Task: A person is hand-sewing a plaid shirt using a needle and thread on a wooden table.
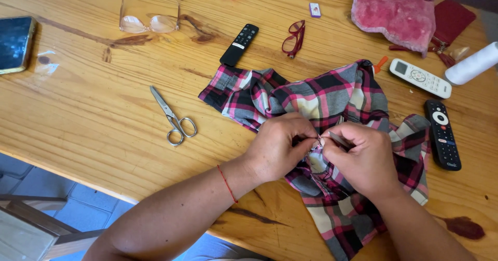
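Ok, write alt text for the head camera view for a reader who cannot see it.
Two bare hands, left hand and right hand, pinch a pink, black and grey plaid shirt on a wooden table. Scissors, two pairs of glasses, three remote controls, a phone and a white thread spool lie around it.

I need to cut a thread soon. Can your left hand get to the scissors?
Probably yes: the scissors lie on bare table left of the left hand, nothing between, though it now pinches the plaid shirt.

Plaid shirt (332,100) soft woven cloth; table (93,105) grained varnished wood; scissors (171,117) shiny metal
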